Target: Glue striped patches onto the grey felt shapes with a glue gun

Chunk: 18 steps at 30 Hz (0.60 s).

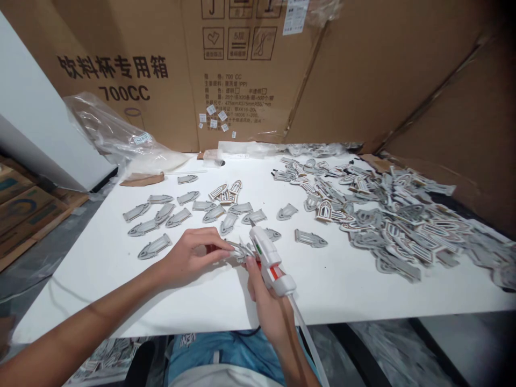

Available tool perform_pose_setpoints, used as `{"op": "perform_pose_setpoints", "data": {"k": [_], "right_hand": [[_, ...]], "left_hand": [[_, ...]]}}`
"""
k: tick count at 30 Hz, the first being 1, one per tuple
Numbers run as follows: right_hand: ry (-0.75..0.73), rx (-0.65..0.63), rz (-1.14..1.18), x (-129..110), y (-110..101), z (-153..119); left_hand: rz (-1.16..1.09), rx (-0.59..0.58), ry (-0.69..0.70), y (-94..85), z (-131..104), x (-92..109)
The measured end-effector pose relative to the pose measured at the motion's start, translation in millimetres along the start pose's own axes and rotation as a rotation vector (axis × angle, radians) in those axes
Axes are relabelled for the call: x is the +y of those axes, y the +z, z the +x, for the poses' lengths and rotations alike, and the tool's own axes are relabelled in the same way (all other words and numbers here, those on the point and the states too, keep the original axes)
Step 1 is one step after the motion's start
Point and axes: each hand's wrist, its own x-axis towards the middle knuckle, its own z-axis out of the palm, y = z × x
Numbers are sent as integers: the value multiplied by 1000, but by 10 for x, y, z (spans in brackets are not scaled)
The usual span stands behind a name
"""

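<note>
My left hand [201, 251] pinches a small grey arched cut-out piece [242, 252] between thumb and fingertips, just above the white table. In my right hand [268, 301] is a white hot glue gun [264, 250] with orange-red and green parts. Its nozzle points up and away from me, and a white cord or stick trails from its rear past my forearm. My right thumb tip is close to the held piece; whether it touches cannot be made out. Several grey arched pieces [155, 246] lie face down around my hands, with a few white-and-brown window-patterned pieces [224, 192] beyond.
A large heap of similar pieces [397, 220] covers the table's right side. Cardboard walls [242, 70] stand along the back and right. Clear plastic wrap [116, 131] lies at the back left. The white table [133, 301] ends just before my lap.
</note>
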Motion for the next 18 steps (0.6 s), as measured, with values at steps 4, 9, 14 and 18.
{"op": "perform_pose_setpoints", "data": {"k": [4,9,14,18], "right_hand": [[17,-43,-7,-34,-14,11],[31,-53,-5,-48,-6,-10],[3,-7,0,-40,11,-36],[24,-38,4,-21,15,-35]], "left_hand": [[-14,-5,4,33,-5,-24],[28,68,-62,49,-5,-23],[40,85,-28,42,0,-10],[94,97,-1,49,-5,-11]]}}
